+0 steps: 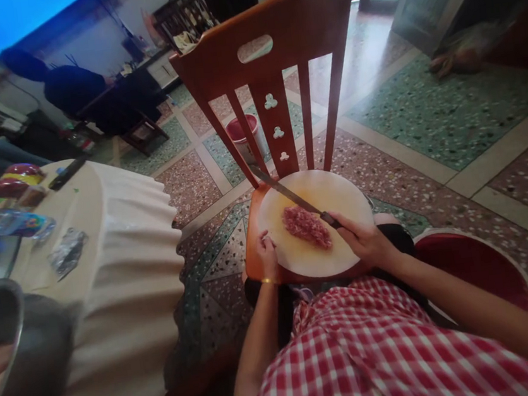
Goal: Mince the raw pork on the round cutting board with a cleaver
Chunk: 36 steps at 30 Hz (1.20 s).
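Note:
A round white cutting board point(289, 252) rests on the seat of a brown wooden chair point(253, 250). On it lies an oblong heap of minced meat point(306, 227). My right hand point(367, 240) grips the dark handle of a knife point(292, 196), its long blade slanting to the upper left above the far side of the meat. Beside the board's left edge is my left hand point(267, 255), with a yellow band at the wrist. Its fingers are curled in; whether they hold anything I cannot make out.
A table with a pale cloth point(128, 239) stands at left, bearing a plastic bottle point(9, 222), a crumpled silvery packet point(67, 251) and a large dark pot point(38, 351). A red basin point(475, 269) sits at right. Behind the chair is a bucket point(246, 137). A person point(70, 90) sits farther back.

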Available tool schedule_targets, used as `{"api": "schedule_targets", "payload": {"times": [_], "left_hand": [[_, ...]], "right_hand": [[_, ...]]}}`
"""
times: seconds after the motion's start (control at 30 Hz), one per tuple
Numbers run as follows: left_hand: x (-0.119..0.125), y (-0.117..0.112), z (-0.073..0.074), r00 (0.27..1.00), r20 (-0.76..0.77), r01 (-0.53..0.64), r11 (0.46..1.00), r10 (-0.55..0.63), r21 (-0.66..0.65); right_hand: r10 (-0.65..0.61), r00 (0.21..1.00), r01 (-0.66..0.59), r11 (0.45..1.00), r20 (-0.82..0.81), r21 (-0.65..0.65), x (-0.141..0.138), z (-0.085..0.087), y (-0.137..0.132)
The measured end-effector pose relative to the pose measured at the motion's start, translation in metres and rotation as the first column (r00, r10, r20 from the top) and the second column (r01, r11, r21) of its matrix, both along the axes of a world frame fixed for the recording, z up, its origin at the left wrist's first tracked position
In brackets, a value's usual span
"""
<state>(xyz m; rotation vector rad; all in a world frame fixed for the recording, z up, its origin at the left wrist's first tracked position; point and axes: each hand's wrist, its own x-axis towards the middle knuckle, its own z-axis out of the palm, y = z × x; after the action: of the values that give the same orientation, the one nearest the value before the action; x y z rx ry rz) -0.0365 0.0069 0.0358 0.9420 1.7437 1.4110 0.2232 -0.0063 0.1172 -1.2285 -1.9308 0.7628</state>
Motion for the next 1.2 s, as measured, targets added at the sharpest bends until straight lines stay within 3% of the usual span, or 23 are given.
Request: {"api": "schedule_targets", "payload": {"times": [0.07, 0.13, 0.2, 0.37, 0.43, 0.53, 0.6, 0.73, 0.8, 0.87, 0.93, 1.0, 1.13, 1.2], "left_hand": [[0.007, -0.019, -0.013, 1.0, 0.014, 0.013, 1.0, -0.013, -0.02], [0.017, -0.029, -0.021, 0.998, 0.028, 0.05, 0.998, -0.049, -0.038], [0.025, -0.031, -0.024, 0.994, 0.034, 0.105, 0.994, -0.104, -0.044], [0.028, -0.023, -0.024, 0.984, -0.002, 0.178, 0.983, -0.178, -0.031], [0.027, -0.022, -0.027, 0.982, -0.034, 0.184, 0.982, -0.185, -0.033], [0.026, -0.023, -0.032, 0.98, -0.082, 0.179, 0.983, -0.182, -0.048], [0.026, -0.024, -0.035, 0.976, -0.102, 0.189, 0.98, -0.195, -0.061], [0.026, -0.024, -0.038, 0.972, -0.114, 0.199, 0.978, -0.205, -0.068], [0.026, -0.024, -0.037, 0.971, -0.124, 0.196, 0.978, -0.203, -0.067], [0.025, -0.025, -0.036, 0.969, -0.14, 0.198, 0.978, -0.206, -0.065], [0.025, -0.026, -0.035, 0.965, -0.157, 0.2, 0.978, -0.208, -0.065], [0.026, -0.026, -0.035, 0.964, -0.161, 0.205, 0.977, -0.212, -0.062], [0.027, -0.026, -0.033, 0.967, -0.157, 0.196, 0.979, -0.202, -0.052], [0.027, -0.027, -0.033, 0.968, -0.16, 0.188, 0.981, -0.194, -0.05]], "right_hand": [[0.006, 0.986, -0.006, 1.0, 0.166, 0.0, -0.005, -0.015, 0.0], [0.015, 0.938, 0.019, 0.995, 0.345, -0.095, -0.009, -0.03, 0.002], [0.017, 0.908, 0.054, 0.986, 0.418, -0.159, -0.012, -0.029, 0.005], [-0.009, 0.985, 0.003, 0.999, 0.174, 0.037, -0.018, 0.007, 0.001], [-0.035, 0.987, 0.028, 0.998, 0.158, 0.049, -0.02, 0.003, -0.004], [-0.035, 0.949, 0.081, 0.987, 0.314, -0.136, -0.02, -0.018, -0.005], [-0.011, 0.935, 0.089, 0.975, 0.354, -0.205, -0.019, -0.02, -0.002], [-0.024, 0.988, 0.026, 1.0, 0.154, -0.01, -0.021, 0.008, 0.002], [-0.065, 0.992, 0.056, 0.995, 0.109, 0.086, -0.024, 0.009, 0.0], [-0.084, 0.976, 0.076, 0.996, 0.203, 0.046, -0.026, -0.004, -0.002], [-0.047, 0.941, 0.082, 0.992, 0.335, -0.092, -0.024, -0.017, -0.002], [-0.021, 0.932, 0.088, 0.982, 0.362, -0.169, -0.022, -0.017, -0.001], [-0.052, 0.986, 0.048, 0.998, 0.156, 0.032, -0.024, 0.004, -0.003], [-0.072, 0.989, 0.059, 0.993, 0.127, 0.101, -0.026, -0.001, -0.007]]}}
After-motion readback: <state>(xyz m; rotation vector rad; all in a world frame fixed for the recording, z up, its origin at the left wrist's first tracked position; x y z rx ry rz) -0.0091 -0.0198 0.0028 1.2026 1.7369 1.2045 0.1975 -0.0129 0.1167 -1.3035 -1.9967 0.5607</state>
